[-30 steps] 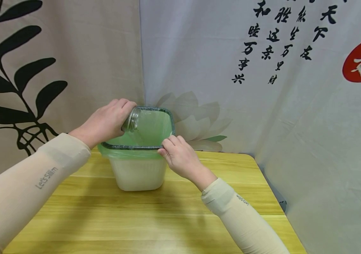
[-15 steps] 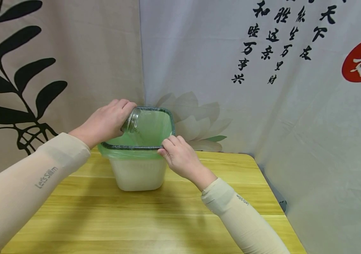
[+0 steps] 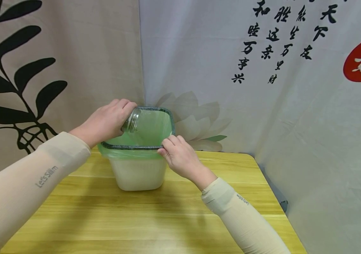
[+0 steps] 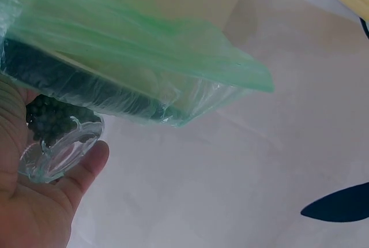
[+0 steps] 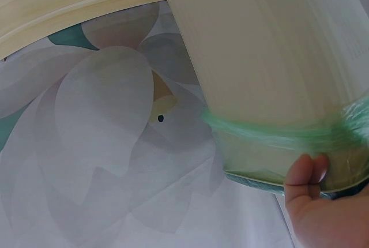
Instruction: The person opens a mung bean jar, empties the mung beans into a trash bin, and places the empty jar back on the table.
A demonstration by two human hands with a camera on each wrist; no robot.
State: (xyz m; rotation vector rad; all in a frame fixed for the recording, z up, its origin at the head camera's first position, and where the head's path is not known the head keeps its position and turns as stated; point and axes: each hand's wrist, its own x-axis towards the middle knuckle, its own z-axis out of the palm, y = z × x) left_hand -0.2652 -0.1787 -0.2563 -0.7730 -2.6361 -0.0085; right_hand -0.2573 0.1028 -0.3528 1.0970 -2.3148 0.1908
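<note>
A pale trash can (image 3: pixel 139 173), lined with a green plastic bag (image 3: pixel 153 128), stands on the table with a dark speckled ring around its rim. My left hand (image 3: pixel 105 120) holds a clear ribbed glass jar (image 3: pixel 131 120) tilted over the can's left side, its mouth toward the inside. Dark rounded shapes show through the jar (image 4: pixel 60 144) in the left wrist view; I cannot tell whether they are contents. With thumb and fingers, my right hand (image 3: pixel 182 157) grips the can's front right rim over the bag. The can's bottom inside is hidden.
The yellow wood-grain table (image 3: pixel 120 218) ends at a right edge beyond my right arm. Behind it hangs a pale cloth backdrop (image 3: pixel 196 63) printed with a flower and dark characters. Another cloth, with black leaves, hangs at the left.
</note>
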